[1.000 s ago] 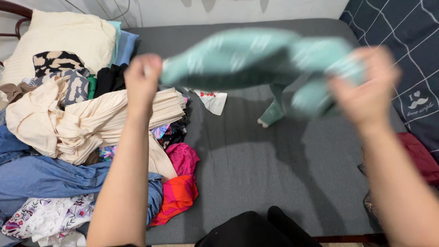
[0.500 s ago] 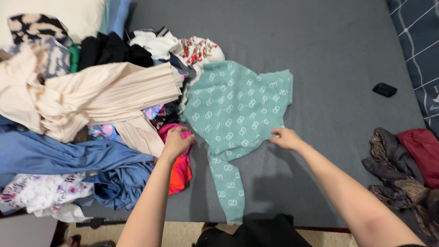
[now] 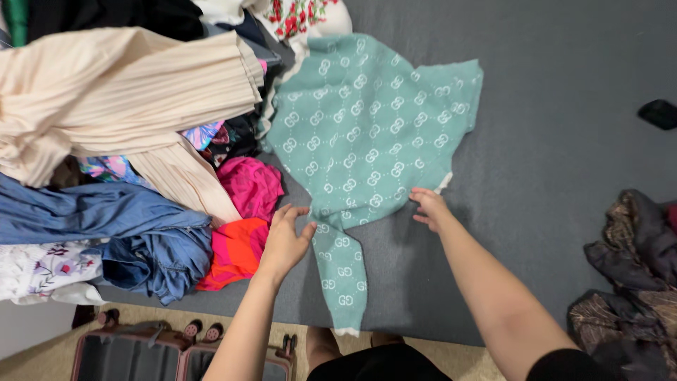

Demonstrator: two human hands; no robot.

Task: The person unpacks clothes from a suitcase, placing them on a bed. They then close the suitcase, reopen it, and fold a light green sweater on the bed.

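Both bare arms reach forward and converge. Left hand [image 3: 285,240] flat, palm down, fingers spread. Right hand [image 3: 429,208] palm down, fingers loosely curled, wrist straight.

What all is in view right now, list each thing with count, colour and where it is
sweater: one, teal with a white repeating pattern, spread flat mid-bed, one sleeve hanging toward the near edge
bed: one, grey cover, fills most of the view
pleated garment: one, cream, on top of the clothes pile at left
denim garment: one, blue, lower left of the pile
pink garment: one, magenta, beside the sweater
orange and pink garment: one, at the near edge of the pile
floral garment: one, white with red flowers, top
small black object: one, right on the bed
dark clothes: a heap, brown and black, right edge
left hand: open, at the sweater's sleeve
right hand: on the sweater's lower edge
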